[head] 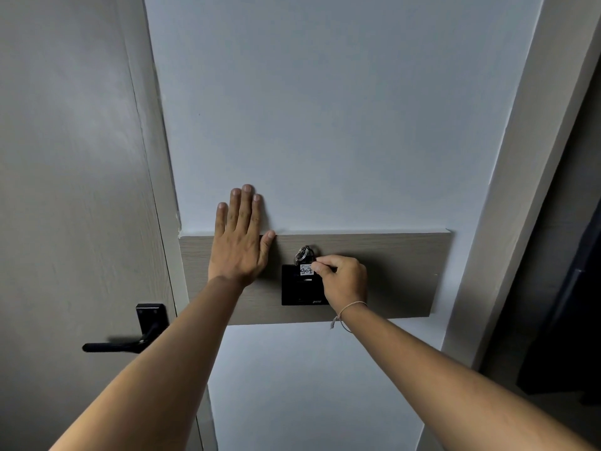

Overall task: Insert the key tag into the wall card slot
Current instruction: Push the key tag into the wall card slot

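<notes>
A black wall card slot (294, 289) is mounted on a wood-grain panel (396, 271) on the white wall. The key tag (306, 270) carries a white label reading 407 and a metal key ring (304, 252) on top. It stands upright at the top of the black unit, its lower end at the slot opening. My right hand (343, 281) pinches the tag's right edge between thumb and forefinger. My left hand (240, 237) lies flat against the wall and panel to the left of the slot, fingers spread upward, holding nothing.
A grey door (65, 190) with a black lever handle (130, 343) is on the left. A white wall corner and a dark opening (569, 288) lie to the right. A thin string bracelet (348, 312) circles my right wrist.
</notes>
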